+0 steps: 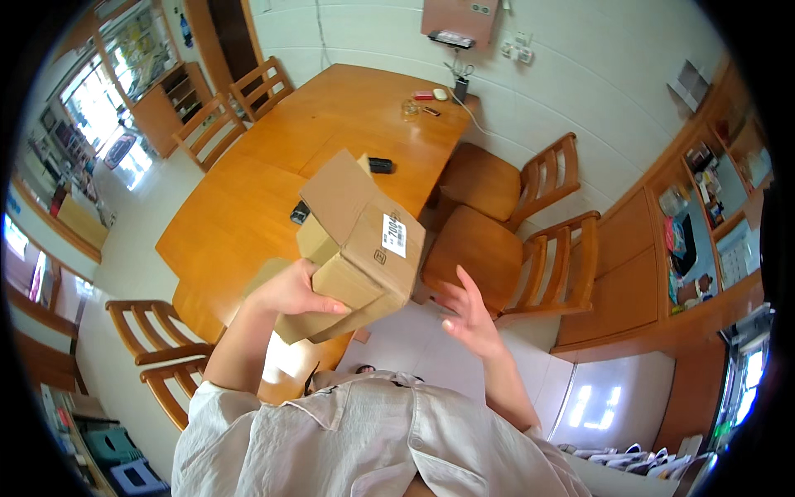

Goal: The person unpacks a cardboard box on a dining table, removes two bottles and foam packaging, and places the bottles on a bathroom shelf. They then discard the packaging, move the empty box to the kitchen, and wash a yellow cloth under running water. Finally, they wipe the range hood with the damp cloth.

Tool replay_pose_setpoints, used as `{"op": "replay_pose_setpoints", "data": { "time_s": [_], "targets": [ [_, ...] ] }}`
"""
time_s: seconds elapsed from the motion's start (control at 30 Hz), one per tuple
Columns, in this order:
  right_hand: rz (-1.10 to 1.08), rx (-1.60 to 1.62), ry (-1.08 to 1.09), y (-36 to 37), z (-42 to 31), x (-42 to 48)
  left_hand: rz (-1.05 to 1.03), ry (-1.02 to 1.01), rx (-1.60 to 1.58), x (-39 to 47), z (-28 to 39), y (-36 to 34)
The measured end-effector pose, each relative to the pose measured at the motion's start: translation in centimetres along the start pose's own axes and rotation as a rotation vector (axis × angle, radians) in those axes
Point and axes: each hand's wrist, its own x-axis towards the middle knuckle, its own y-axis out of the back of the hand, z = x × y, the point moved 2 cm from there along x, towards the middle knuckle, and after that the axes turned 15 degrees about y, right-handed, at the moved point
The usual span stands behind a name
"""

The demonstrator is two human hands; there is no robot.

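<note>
My left hand [301, 292] grips a brown cardboard box [372, 286] by its near left side, with the thumb lying across the outer wall. The box is tilted above the near end of the wooden table, and its flaps [340, 192] stand unfolded. A white label [394, 235] bearing writing is stuck to one side. What lies inside the box is hidden from here. To the right, apart from the box, my right hand [464, 317] is raised with spread fingers and nothing in it.
Two black objects [380, 165] lie on the wooden table [248, 186] beyond the box. A glass ashtray [410, 109] and small items sit at its far end. Wooden chairs [475, 261] flank the table. Along the right wall runs a wooden cabinet [612, 286] with loaded shelves.
</note>
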Motion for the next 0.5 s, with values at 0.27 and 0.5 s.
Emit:
{"op": "replay_pose_setpoints", "data": {
  "time_s": [0.27, 0.5],
  "targets": [
    [0.209, 0.342, 0.079, -0.5, -2.0, 5.1, -0.25, -0.423, 0.295, 1.9, 3.3, -1.7],
    [0.268, 0.419, 0.285, 1.2, 1.1, 3.1, -0.159, -0.461, 0.862, 2.7, 5.1, -4.2]
  ]
}}
